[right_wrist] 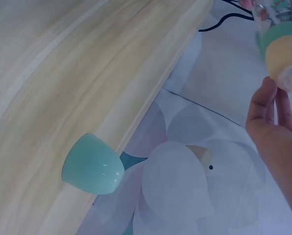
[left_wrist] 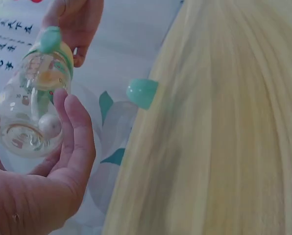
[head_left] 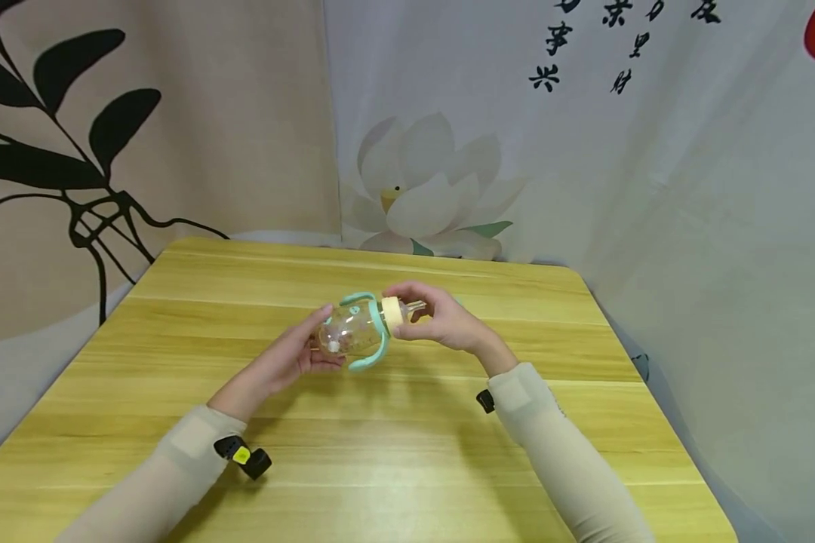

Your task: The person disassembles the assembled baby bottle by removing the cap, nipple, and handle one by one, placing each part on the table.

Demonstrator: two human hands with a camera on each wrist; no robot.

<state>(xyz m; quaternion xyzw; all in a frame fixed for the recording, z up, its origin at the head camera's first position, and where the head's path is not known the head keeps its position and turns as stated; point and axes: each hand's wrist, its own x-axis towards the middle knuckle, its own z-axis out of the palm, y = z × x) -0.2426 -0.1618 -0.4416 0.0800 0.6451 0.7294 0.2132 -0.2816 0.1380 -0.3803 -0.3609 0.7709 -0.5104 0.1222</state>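
Note:
A clear baby bottle [head_left: 349, 330] with mint-green handles [head_left: 370, 363] lies tilted in the air above the table, its base toward the left. My left hand [head_left: 290, 357] holds it round the lower body. At the other end, my right hand [head_left: 446, 320] grips the pale yellow collar [head_left: 392, 314] between thumb and fingers, close to the clear teat [head_left: 416, 307]. In the left wrist view a small white ball [left_wrist: 49, 126] shows inside the bottle. A mint-green cap [right_wrist: 93, 165] stands on the table, mostly hidden behind my right hand in the head view.
The wooden table [head_left: 380, 467] spreads under both arms, and its far edge meets a hanging cloth [head_left: 686, 188] printed with a lotus and writing. A dark cable [right_wrist: 224, 18] shows beyond the table in the right wrist view.

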